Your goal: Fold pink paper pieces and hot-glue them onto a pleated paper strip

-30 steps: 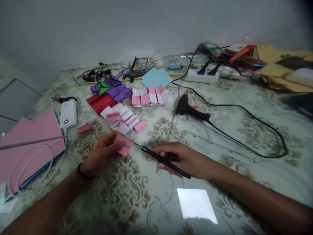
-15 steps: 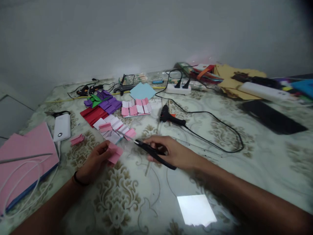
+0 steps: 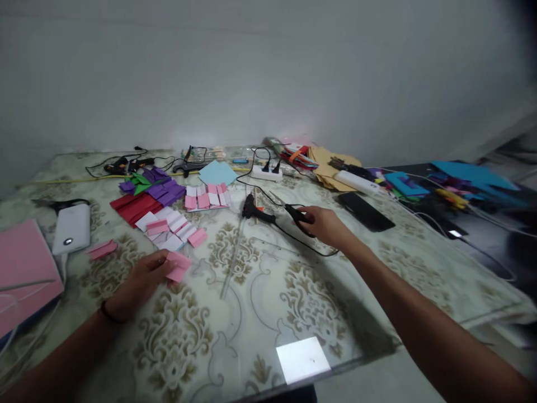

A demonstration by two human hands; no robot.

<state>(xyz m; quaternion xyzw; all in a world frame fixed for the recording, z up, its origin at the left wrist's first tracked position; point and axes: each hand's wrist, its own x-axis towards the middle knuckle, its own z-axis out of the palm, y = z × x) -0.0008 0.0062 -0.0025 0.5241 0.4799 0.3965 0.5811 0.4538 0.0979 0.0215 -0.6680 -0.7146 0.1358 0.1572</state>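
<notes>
My left hand (image 3: 145, 280) pinches a small folded piece of pink paper (image 3: 178, 265) between thumb and fingers, just above the table. Out to the right, my right hand (image 3: 323, 224) is closed around the black handles of a pair of scissors (image 3: 300, 218), blades pointing up and left. A black glue gun (image 3: 257, 211) lies left of the scissors, its cord running beneath them. Beyond my left hand, folded pink and white papers (image 3: 172, 226) lie in a loose group beside red papers (image 3: 136, 208) and purple papers (image 3: 166, 191).
A white power bank (image 3: 72, 228) sits at the left by pink sheets (image 3: 27, 263). Light blue paper (image 3: 217, 172) and a white power strip (image 3: 266, 173) lie at the back. A black phone-like slab (image 3: 364, 211) rests on the right, near yellow paper (image 3: 327, 162).
My right hand has carried the scissors right and away from the pink paper, past the glue gun. My left hand still holds the paper. The view has swung to the right.
</notes>
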